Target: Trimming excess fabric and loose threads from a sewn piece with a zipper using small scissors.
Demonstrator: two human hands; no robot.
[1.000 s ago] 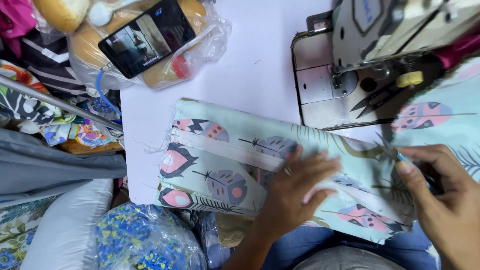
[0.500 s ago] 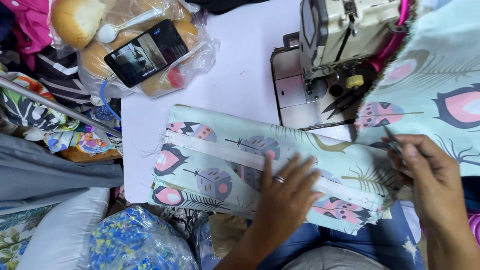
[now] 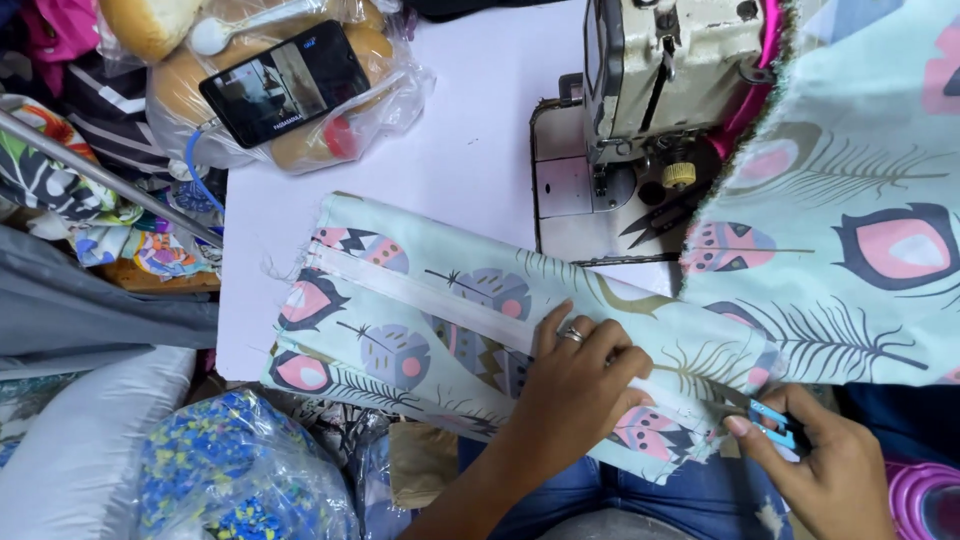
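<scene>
White worktop (image 3: 470, 170), sewing station, seen from above.

Item: printed fabric (image 3: 450, 320), pale mint with pink and grey feather motifs, lying flat across the worktop's near edge; a white strip runs along its length. A further part of the same print hangs at upper right.

Left hand (image 3: 575, 385): flat, fingers spread, pressing down on the fabric; ring on one finger.

Right hand (image 3: 820, 465): closed around small blue thread snips (image 3: 770, 420), their tip at the fabric's right end.

Sewing machine (image 3: 650, 110): cream, worn, behind the fabric.

Smartphone (image 3: 285, 85): screen lit, resting on a clear plastic bag of bread rolls (image 3: 300, 120), far left corner.

Assorted cloth bundles (image 3: 70, 200): left of the worktop.
</scene>
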